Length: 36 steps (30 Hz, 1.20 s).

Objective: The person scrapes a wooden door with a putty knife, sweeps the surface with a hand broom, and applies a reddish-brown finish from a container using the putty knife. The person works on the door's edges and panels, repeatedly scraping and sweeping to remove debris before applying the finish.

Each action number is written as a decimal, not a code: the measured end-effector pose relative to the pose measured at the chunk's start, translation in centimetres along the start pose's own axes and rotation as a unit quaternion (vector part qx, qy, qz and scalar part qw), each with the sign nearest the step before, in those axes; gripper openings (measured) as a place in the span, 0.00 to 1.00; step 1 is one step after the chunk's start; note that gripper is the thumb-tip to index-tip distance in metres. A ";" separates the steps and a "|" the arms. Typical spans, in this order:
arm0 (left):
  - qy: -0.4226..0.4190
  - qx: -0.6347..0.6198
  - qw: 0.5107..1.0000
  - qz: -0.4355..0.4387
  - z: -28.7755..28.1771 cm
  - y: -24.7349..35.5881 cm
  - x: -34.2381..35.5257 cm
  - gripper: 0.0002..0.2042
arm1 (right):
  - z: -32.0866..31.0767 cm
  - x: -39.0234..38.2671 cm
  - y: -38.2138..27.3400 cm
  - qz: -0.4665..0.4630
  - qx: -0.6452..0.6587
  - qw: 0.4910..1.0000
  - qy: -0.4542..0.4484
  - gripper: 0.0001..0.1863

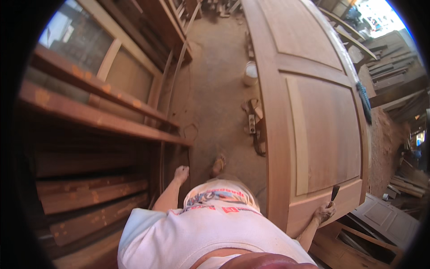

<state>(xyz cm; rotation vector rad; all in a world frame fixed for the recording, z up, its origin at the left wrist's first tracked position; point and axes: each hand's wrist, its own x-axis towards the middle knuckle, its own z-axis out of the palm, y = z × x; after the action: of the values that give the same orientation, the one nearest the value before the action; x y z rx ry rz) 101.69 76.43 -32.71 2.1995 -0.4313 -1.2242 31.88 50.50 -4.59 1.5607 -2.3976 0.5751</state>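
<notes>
My right hand (324,212) is closed around a putty knife, whose dark flat blade (335,193) points away from me. That hand is over the near end of a large wooden panel door (277,134), which lies flat on my right. Whether the hand rests on the wood cannot be told. My left hand (181,174) is out at my left side, its fingers curled closed beside the wooden frames. Anything inside those fingers is hidden.
Wooden frames (103,114) and stacked boards (96,193) stand on my left. Beside the door, a white bucket (251,73) and a power strip (251,124) are on the concrete floor (215,98). A blue-bristled brush (363,101) is at the door's far edge. Another panel door (385,215) leans lower right.
</notes>
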 end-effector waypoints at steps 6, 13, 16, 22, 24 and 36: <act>0.020 -0.113 0.982 -0.148 -1.7 5.3 1.5 0.11 | 1.3 1.8 -1.0 0.064 -0.010 0.994 0.092 0.16; -0.029 -0.149 0.986 -0.068 -5.8 12.1 13.7 0.11 | 4.0 5.7 -14.8 0.045 0.151 0.982 0.105 0.23; 0.042 0.140 0.981 0.128 -6.7 16.6 20.7 0.20 | 5.2 7.6 -25.9 -0.039 0.142 0.987 0.069 0.20; -0.037 0.023 0.997 0.066 -8.3 31.4 37.2 0.22 | 8.1 14.4 -49.1 -0.210 0.223 0.952 0.020 0.17; -0.024 0.051 0.995 0.081 -8.1 35.5 43.4 0.22 | 9.6 18.2 -56.7 -0.209 0.203 0.956 -0.017 0.17; -0.149 0.085 0.983 0.072 4.6 57.1 66.1 0.22 | 26.2 33.3 -85.6 -0.149 0.206 0.951 -0.178 0.20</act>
<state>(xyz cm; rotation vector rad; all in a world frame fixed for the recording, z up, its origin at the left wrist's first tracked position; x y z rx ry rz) 132.59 -4.81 -42.70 2.0837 -0.8274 -1.4875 96.93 -19.11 2.07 2.3306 -2.3048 0.8290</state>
